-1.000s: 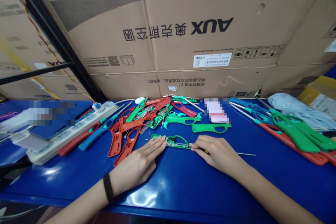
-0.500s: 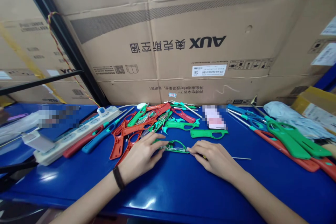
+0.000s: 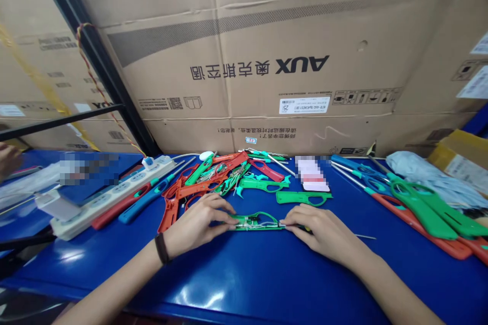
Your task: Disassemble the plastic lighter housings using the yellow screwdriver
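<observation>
Here we go: towering behind everything, a wall of AUX cardboard cartons [image 3: 259,51] stands beyond the casing, with a black metal rack upright [image 3: 91,61] slanting up to its left, and the long blue table [image 3: 244,284] carries the whole show. A broad stretch of glossy blue lies between the open green lighter casing [image 3: 257,222] and the table's near edge, so the forearms have plenty of room there, while the crowding starts just beyond the casing. Far to its right, a cardboard box with yellow flaps [image 3: 455,155] sits past a grey plastic sheet [image 3: 430,177]; what's inside that box is hard to make out. To the casing's left runs a white power strip [image 3: 114,195], and at the far left a second person's hand [image 3: 5,160] reaches in at the frame edge. Just behind the casing sprawls a heap of red and green lighter shells [image 3: 213,177], with long finished lighters [image 3: 419,208] well off to its right. Now the action: the left hand [image 3: 196,223] grips the casing's left end, the right hand [image 3: 320,231] pinches its right end, and thin wires and small metal parts [image 3: 257,222] lie inside the shell. A thin steel rod [image 3: 365,236] lies just beyond the right hand!
</observation>
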`<control>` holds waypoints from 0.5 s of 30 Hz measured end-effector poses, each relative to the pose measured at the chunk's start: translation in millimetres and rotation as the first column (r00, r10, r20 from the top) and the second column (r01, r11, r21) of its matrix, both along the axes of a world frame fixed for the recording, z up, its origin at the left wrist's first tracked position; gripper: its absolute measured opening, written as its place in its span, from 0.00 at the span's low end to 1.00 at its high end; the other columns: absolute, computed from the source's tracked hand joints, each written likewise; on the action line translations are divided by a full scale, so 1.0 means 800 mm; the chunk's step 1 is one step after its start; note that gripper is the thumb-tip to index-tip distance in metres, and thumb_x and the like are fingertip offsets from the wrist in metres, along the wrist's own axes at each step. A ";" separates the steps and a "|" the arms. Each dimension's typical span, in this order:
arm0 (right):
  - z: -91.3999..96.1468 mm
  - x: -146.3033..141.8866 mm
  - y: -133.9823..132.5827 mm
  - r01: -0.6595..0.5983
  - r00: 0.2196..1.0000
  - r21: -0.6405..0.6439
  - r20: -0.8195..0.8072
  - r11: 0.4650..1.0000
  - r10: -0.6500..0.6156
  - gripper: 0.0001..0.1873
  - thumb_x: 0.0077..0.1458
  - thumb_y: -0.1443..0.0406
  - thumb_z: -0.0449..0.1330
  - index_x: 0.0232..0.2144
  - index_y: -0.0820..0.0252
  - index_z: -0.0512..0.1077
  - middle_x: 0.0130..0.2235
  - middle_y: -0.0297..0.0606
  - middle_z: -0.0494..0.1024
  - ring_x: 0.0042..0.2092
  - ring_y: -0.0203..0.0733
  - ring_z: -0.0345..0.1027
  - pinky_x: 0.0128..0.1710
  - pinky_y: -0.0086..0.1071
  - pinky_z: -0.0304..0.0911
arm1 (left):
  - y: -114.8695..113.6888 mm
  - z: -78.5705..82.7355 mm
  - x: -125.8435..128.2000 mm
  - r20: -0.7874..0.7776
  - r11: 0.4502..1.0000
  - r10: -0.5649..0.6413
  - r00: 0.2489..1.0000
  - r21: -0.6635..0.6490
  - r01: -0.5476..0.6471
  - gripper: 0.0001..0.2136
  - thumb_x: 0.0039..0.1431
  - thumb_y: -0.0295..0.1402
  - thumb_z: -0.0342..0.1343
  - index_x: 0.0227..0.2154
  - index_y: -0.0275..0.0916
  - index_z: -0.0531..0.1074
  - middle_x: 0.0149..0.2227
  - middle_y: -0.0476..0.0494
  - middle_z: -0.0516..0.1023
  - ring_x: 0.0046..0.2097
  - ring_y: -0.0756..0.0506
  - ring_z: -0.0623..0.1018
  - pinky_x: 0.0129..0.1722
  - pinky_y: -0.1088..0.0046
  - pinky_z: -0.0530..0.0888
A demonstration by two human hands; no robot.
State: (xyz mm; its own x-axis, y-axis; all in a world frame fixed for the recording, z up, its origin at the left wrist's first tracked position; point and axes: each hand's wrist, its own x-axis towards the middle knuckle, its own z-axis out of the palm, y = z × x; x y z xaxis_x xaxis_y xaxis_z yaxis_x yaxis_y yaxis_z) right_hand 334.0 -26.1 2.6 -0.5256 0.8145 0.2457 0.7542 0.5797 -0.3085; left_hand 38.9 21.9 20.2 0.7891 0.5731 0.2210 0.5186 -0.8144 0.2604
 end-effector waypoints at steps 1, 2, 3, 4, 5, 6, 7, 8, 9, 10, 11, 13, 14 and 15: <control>0.000 0.000 0.000 -0.001 1.000 -0.003 -0.010 1.000 0.001 0.10 0.59 0.69 0.53 0.38 0.54 0.74 0.39 0.33 0.77 0.41 0.39 0.70 0.38 0.31 0.65 | -0.001 -0.001 0.002 -0.007 1.000 0.001 1.000 -0.001 -0.001 0.06 0.60 0.32 0.55 0.37 0.46 0.77 0.40 0.47 0.77 0.42 0.45 0.74 0.46 0.63 0.69; 0.000 0.000 -0.001 0.000 1.000 -0.005 -0.020 1.000 0.000 0.10 0.59 0.69 0.53 0.38 0.54 0.73 0.38 0.33 0.77 0.41 0.39 0.70 0.38 0.31 0.65 | -0.002 0.000 0.003 -0.015 1.000 0.000 1.000 -0.005 0.000 0.06 0.60 0.32 0.55 0.37 0.45 0.77 0.40 0.47 0.77 0.42 0.45 0.74 0.45 0.64 0.69; 0.000 -0.001 -0.001 0.004 1.000 -0.008 -0.029 1.000 -0.005 0.10 0.59 0.69 0.53 0.38 0.54 0.73 0.38 0.33 0.78 0.41 0.39 0.71 0.38 0.30 0.65 | -0.002 0.001 0.004 -0.022 1.000 -0.002 1.000 -0.007 0.002 0.06 0.60 0.31 0.55 0.36 0.44 0.77 0.41 0.46 0.77 0.42 0.45 0.74 0.45 0.64 0.70; 0.000 -0.001 -0.002 0.011 0.999 -0.011 -0.036 1.000 -0.011 0.10 0.59 0.68 0.53 0.38 0.54 0.73 0.37 0.33 0.78 0.41 0.39 0.71 0.37 0.30 0.66 | -0.002 0.003 0.005 -0.029 1.000 -0.006 1.000 -0.007 0.006 0.06 0.60 0.31 0.55 0.36 0.44 0.77 0.41 0.46 0.77 0.43 0.45 0.73 0.45 0.64 0.70; 0.000 -0.001 -0.002 0.018 0.999 -0.015 -0.043 1.000 -0.019 0.10 0.59 0.68 0.54 0.38 0.53 0.73 0.37 0.33 0.78 0.40 0.39 0.71 0.37 0.30 0.66 | -0.001 0.006 0.006 -0.036 1.000 -0.011 0.999 -0.008 0.011 0.06 0.60 0.32 0.55 0.35 0.44 0.77 0.42 0.46 0.76 0.44 0.44 0.73 0.46 0.64 0.69; 0.000 -0.002 -0.003 0.025 0.999 -0.018 -0.048 1.000 -0.025 0.09 0.59 0.68 0.54 0.38 0.53 0.73 0.37 0.33 0.78 0.40 0.39 0.71 0.37 0.30 0.66 | 0.000 0.009 0.006 -0.040 1.000 -0.014 0.999 -0.009 0.013 0.06 0.59 0.32 0.55 0.36 0.45 0.77 0.43 0.46 0.76 0.45 0.44 0.73 0.47 0.63 0.69; 0.000 -0.002 -0.004 0.029 0.998 -0.018 -0.055 0.999 -0.030 0.09 0.58 0.67 0.54 0.39 0.53 0.73 0.38 0.33 0.77 0.40 0.39 0.72 0.37 0.31 0.67 | 0.003 0.013 0.004 -0.038 1.000 -0.012 0.999 -0.011 0.011 0.06 0.59 0.32 0.56 0.36 0.45 0.77 0.43 0.46 0.76 0.45 0.44 0.73 0.47 0.63 0.69; 0.000 -0.002 -0.004 0.032 0.997 -0.013 -0.063 0.999 -0.032 0.09 0.58 0.66 0.55 0.40 0.52 0.73 0.39 0.33 0.77 0.41 0.39 0.72 0.38 0.31 0.67 | 0.007 0.017 0.002 -0.027 1.000 -0.002 1.000 -0.012 0.002 0.06 0.59 0.33 0.56 0.38 0.45 0.77 0.44 0.46 0.76 0.45 0.44 0.73 0.47 0.63 0.69; 0.000 -0.002 -0.004 0.035 0.997 -0.001 -0.074 0.999 -0.035 0.09 0.58 0.65 0.56 0.41 0.52 0.72 0.41 0.33 0.77 0.42 0.39 0.72 0.39 0.32 0.67 | 0.012 0.021 -0.001 -0.008 1.000 0.014 1.000 -0.013 -0.014 0.07 0.58 0.33 0.57 0.39 0.45 0.77 0.43 0.45 0.76 0.45 0.44 0.74 0.47 0.63 0.69; 0.000 -0.001 -0.004 0.042 0.995 0.018 -0.088 0.999 -0.040 0.10 0.58 0.64 0.56 0.42 0.52 0.72 0.42 0.34 0.77 0.42 0.40 0.72 0.40 0.32 0.68 | 0.018 0.025 -0.004 0.018 0.999 0.037 0.999 -0.011 -0.036 0.08 0.58 0.34 0.57 0.40 0.45 0.76 0.43 0.45 0.76 0.44 0.44 0.74 0.47 0.64 0.69; -0.001 -0.001 -0.004 0.053 0.993 0.042 -0.104 0.998 -0.048 0.10 0.58 0.63 0.56 0.42 0.51 0.71 0.43 0.34 0.77 0.43 0.40 0.72 0.41 0.33 0.68 | 0.025 0.028 -0.008 0.047 0.998 0.065 0.997 -0.002 -0.065 0.08 0.59 0.34 0.56 0.40 0.44 0.76 0.42 0.45 0.76 0.44 0.44 0.74 0.46 0.64 0.69; -0.002 0.001 -0.002 0.090 0.988 0.091 -0.137 0.992 -0.077 0.09 0.58 0.63 0.55 0.41 0.52 0.71 0.43 0.34 0.77 0.43 0.40 0.72 0.41 0.33 0.68 | 0.040 0.033 -0.012 0.072 0.992 0.118 0.990 0.039 -0.121 0.07 0.59 0.33 0.55 0.38 0.42 0.77 0.39 0.45 0.76 0.42 0.44 0.75 0.45 0.64 0.69; -0.002 0.002 -0.001 0.111 0.984 0.108 -0.152 0.988 -0.094 0.08 0.59 0.63 0.54 0.41 0.52 0.71 0.43 0.34 0.77 0.43 0.40 0.72 0.40 0.33 0.69 | 0.046 0.033 -0.012 0.058 0.986 0.142 0.988 0.081 -0.147 0.07 0.59 0.32 0.55 0.37 0.42 0.77 0.39 0.44 0.76 0.41 0.44 0.74 0.45 0.62 0.69; -0.002 0.003 0.000 0.130 0.980 0.120 -0.164 0.984 -0.109 0.08 0.59 0.63 0.54 0.40 0.52 0.71 0.43 0.35 0.77 0.43 0.40 0.72 0.39 0.33 0.69 | 0.052 0.032 -0.009 0.032 0.978 0.159 0.987 0.132 -0.162 0.06 0.58 0.31 0.56 0.36 0.43 0.77 0.39 0.44 0.76 0.42 0.43 0.74 0.46 0.60 0.68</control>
